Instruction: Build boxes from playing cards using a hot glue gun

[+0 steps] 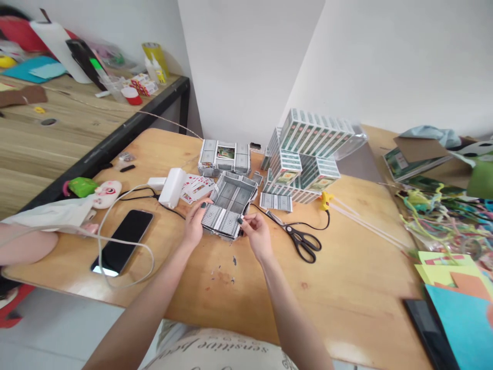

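Note:
An open-topped box built from grey-backed playing cards is tilted toward me above the table's middle. Its left front side is gripped by my left hand, the thumb lying on the card wall. At the right front corner my right hand pinches the edge between thumb and fingers; anything small in that pinch is hidden. Behind stands a second playing-card box with an opening in its top. Loose playing cards lie face up left of the held box, and a joined strip of cards lies right of it.
Black scissors and a yellow glue gun lie to the right. Stacked card packs stand behind. On the left are a phone, a white power strip and looping cable. Colored paper covers the right edge. Another person's limb shows at left.

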Motion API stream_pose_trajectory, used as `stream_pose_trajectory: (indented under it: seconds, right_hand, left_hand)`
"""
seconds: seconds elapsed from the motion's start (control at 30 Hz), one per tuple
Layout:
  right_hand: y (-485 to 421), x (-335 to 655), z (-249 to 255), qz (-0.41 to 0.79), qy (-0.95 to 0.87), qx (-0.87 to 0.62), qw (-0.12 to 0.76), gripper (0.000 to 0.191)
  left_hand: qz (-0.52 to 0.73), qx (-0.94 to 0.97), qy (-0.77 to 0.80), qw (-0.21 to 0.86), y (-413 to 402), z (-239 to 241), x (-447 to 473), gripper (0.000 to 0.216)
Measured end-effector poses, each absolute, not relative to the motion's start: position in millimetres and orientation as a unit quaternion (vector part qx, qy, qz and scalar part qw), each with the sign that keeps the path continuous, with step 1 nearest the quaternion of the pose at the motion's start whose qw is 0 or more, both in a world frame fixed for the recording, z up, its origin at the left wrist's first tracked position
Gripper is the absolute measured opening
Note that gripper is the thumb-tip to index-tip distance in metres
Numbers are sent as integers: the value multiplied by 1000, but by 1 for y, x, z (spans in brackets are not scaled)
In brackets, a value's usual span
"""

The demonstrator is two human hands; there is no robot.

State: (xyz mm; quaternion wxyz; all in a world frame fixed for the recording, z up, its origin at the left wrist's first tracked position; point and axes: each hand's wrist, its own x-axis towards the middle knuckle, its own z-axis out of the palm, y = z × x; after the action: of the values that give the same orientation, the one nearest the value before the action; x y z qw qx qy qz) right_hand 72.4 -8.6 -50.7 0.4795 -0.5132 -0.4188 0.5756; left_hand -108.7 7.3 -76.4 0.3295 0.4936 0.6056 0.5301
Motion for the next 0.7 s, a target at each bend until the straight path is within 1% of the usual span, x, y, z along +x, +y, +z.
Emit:
stream_pose_trajectory:
  seconds: [0.13, 0.23, 0.3, 0.4, 0.47, 0.5, 0.6, 0.7]
  right_hand:
    - [-10, 68, -53, 564, -418, -515, 492, 35]
    - [-12, 68, -53, 559, -418, -513, 500, 34]
    - [-13, 69, -54, 554, -422, -510, 505, 32]
    - [-13, 72, -57, 554, -434, -499, 505, 29]
    - [-13, 72, -58, 556, -442, -494, 501, 28]
    - [-13, 73, -59, 558, -444, -492, 500, 27]
    - [-14, 76, -58, 557, -460, -485, 493, 25]
    - [-16, 83, -56, 543, -498, -486, 470, 20]
  left_hand:
    - [527, 492, 607, 334, 9, -78, -107, 42]
    - [526, 511, 606, 308, 9, -73, -107, 42]
    - [508, 553, 604, 268, 5, -66, -110, 43]
    - [470, 642, 585, 158, -4, -50, -112, 43]
    - [430, 715, 543, 90, -10, -39, -111, 43]
    - [395, 757, 516, 73, -12, -35, -108, 43]
    - [275, 847, 452, 56, -14, -29, -98, 49]
    - [208, 872, 441, 35, -11, -33, -90, 58]
